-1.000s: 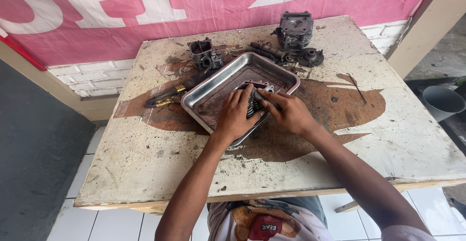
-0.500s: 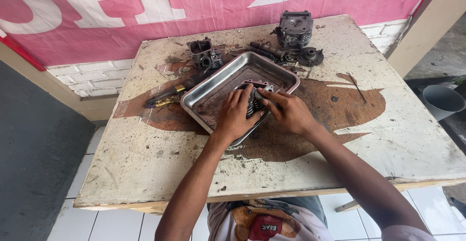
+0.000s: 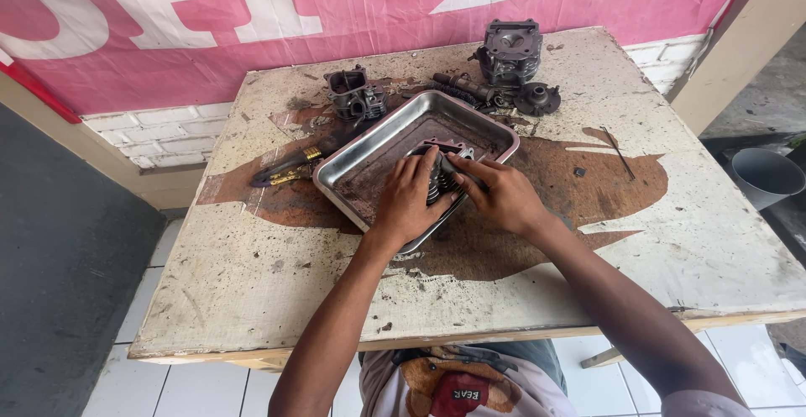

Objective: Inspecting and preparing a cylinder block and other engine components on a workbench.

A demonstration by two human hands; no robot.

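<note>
Both hands are closed around a dark finned engine part (image 3: 442,180), apparently a small cylinder head, inside a dented steel tray (image 3: 382,144). It is pressed down by the left hand (image 3: 409,203), whose palm lies flat and whose fingers are spread over its near-left side; its right end is clasped by the right hand (image 3: 501,196) with curled fingers, and a slim dark rod-like piece appears to be pinched there, though what it is cannot be told. Most of the part is hidden under the palms; only fins and a pale edge are seen between them.

The part lies directly beneath and between the two hands, at the right-hand, near end of the tray, its long axis seemingly following the tray's diagonal from near left to far right. Neither hand is clearly nearer; both are touching it.

Beyond the tray, on the stained wooden table (image 3: 252,299), a carburettor-like body (image 3: 356,96), a finned cylinder (image 3: 510,50), a round cover (image 3: 537,98) and a spring (image 3: 453,92) are set. Brass-tipped tools (image 3: 290,167) lie just left of the tray.
</note>
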